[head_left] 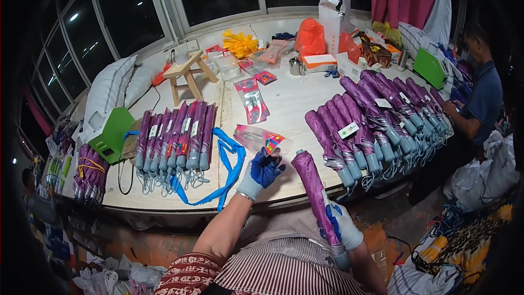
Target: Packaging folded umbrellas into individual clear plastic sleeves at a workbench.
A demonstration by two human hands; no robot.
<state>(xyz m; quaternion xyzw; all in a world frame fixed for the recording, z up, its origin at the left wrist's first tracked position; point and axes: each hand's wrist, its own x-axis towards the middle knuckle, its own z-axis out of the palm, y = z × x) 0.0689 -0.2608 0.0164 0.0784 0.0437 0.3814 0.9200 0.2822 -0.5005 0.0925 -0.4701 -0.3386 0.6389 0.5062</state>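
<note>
My left hand [262,173], in a white glove with blue-coated fingers, has its fingertips pinched at the near end of a clear plastic sleeve [255,137] with pink and multicoloured print. In my right hand [345,228], gloved the same way, is a folded purple umbrella [310,183]. It slants across in front of my striped apron, its grey handle toward me and its far end over the table edge. A row of purple umbrellas in clear sleeves [176,134] lies left of my left hand. Many unsleeved purple umbrellas [349,125] are piled at the right.
Flat printed sleeves [251,100] lie mid-table [286,123]. A blue strap [232,161] loops near the front edge. A small wooden stool [188,75] and a green box [112,134] stand left. A metal mug [296,66] is at the back. Another person [483,84] works at the right.
</note>
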